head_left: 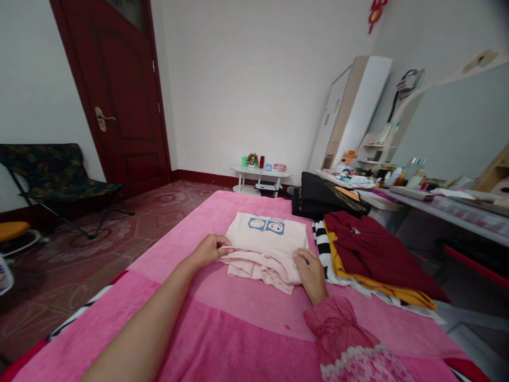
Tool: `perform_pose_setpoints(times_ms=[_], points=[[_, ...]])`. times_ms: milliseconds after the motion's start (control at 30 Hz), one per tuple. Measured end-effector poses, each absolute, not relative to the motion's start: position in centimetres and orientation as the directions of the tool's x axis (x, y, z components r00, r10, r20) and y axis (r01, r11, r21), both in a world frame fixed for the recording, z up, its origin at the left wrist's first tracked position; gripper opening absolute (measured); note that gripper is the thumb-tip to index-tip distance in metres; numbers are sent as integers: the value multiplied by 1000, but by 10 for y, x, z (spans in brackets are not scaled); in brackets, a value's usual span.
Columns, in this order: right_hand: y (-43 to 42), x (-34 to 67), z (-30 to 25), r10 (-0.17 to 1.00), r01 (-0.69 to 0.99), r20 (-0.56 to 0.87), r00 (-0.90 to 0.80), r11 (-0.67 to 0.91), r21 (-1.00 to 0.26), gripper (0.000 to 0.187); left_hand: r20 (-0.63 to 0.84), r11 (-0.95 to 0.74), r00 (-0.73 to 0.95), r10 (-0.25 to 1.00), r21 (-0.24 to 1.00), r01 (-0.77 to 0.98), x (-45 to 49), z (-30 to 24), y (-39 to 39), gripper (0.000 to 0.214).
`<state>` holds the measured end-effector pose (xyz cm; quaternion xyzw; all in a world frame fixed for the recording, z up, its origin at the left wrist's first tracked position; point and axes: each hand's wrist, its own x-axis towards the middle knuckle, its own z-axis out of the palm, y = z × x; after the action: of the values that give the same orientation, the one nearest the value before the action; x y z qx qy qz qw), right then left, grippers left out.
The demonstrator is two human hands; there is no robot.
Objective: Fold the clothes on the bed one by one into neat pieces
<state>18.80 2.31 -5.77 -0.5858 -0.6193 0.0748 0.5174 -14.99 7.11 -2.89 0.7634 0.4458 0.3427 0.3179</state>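
Observation:
A pale pink T-shirt (pixel 262 241) with a blue and white face print lies partly folded on the pink bedspread (pixel 246 329). At its left edge my left hand (pixel 210 249) is closed, thumb and fingers pinching the fabric. My right hand (pixel 310 271) grips the shirt's right edge, its fingers curled over the cloth. Between the two hands the near part of the shirt is bunched in loose layers, and some of it spreads on the bedspread toward me.
Right of the shirt lies a stack of folded clothes, a dark red garment (pixel 377 254) on top. Behind it sits a folded black garment (pixel 330 196). A cluttered dressing table (pixel 457 212) stands at right, a camouflage folding chair (pixel 55 175) at left, a small white table (pixel 260 171) by the wall.

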Motion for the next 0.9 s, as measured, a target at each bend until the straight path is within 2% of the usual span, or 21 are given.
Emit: perform_pose_setpoints(times_ms=[100, 200, 300, 400, 467, 567, 700, 800, 900], points=[[26, 189, -62, 762, 723, 579, 291, 221, -655, 38, 153, -314, 324, 933, 788, 530, -151, -24, 66, 45], [25, 187, -61, 794, 749, 520, 317, 127, -650, 51, 152, -226, 168, 974, 726, 650, -145, -22, 64, 54], [21, 182, -57, 820, 773, 477, 317, 68, -631, 58, 222, -141, -6, 975, 639, 756, -140, -24, 68, 45], [18, 179, -54, 812, 785, 480, 332, 44, -618, 62, 215, -56, -107, 971, 637, 769, -133, -29, 74, 37], [19, 180, -54, 808, 764, 469, 357, 37, -644, 64, 183, -43, -105, 978, 661, 749, -125, -32, 75, 44], [25, 183, -58, 797, 663, 430, 424, 51, -747, 70, 150, -86, -27, 988, 693, 716, -105, -38, 67, 50], [30, 182, -57, 810, 455, 364, 459, 138, -880, 81, 242, -196, 19, 970, 738, 646, -83, -43, 50, 48], [23, 172, -48, 886, 350, 323, 333, 202, -915, 70, 310, -233, -13, 951, 741, 629, -78, -43, 44, 40], [8, 158, -36, 905, 375, 386, 180, 299, -877, 56, 351, -277, -31, 936, 789, 549, -83, -42, 43, 34]])
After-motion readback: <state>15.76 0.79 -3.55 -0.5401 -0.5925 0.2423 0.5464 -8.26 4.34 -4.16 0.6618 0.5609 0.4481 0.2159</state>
